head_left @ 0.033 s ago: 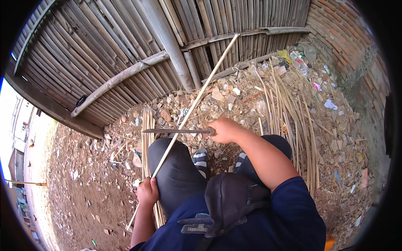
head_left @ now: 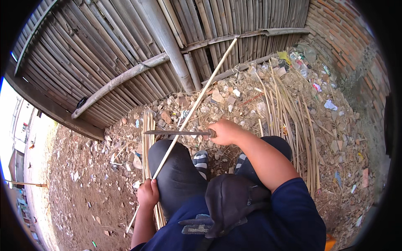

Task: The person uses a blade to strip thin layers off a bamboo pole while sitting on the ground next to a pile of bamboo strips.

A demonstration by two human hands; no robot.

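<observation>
My left hand (head_left: pixel 148 193) is closed around a long pale bamboo strip (head_left: pixel 197 103) near its lower end. The strip slants up and to the right across my left thigh, its far tip in front of the bamboo wall. In my right hand (head_left: pixel 224 131) is the handle of a long, dark-bladed knife (head_left: pixel 176 132). The blade points left and lies across the strip just beyond my left knee, apparently touching it. Beside my left leg lies a bundle of pale strips (head_left: pixel 148 125), partly hidden by my leg and hand.
More split strips (head_left: pixel 289 113) lie on the ground to my right. Stones, brick pieces and litter (head_left: pixel 330 104) cover the soil. A bamboo wall (head_left: pixel 113 54) with a thick post (head_left: pixel 167 42) stands ahead, a brick wall (head_left: pixel 343 42) at the right. My sandalled feet (head_left: pixel 201 162) are between my knees.
The strip's far tip sits slightly lower and nearer to me. The knife has shifted very slightly toward me and to the right. Both hands keep their grip.
</observation>
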